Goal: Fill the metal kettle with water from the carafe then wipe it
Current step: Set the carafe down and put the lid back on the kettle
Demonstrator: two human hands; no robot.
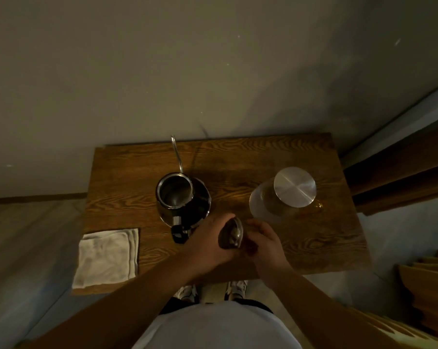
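While both hands meet at table's near edge:
Kettle lid (pixel 231 233): gripped by left hand (pixel 208 244); right hand (pixel 264 244) fingers curled, touching it.
Gooseneck kettle (pixel 180 197): 1, open, mid-table (pixel 313 238).
Carafe (pixel 286 195): 1, capped, right, w/ hands in front.
Folded cloth (pixel 107 258): 1, left corner.

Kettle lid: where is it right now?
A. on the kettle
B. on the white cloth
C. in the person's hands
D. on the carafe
C: the kettle stands open, and the left hand holds the lid, with the right hand beside it.
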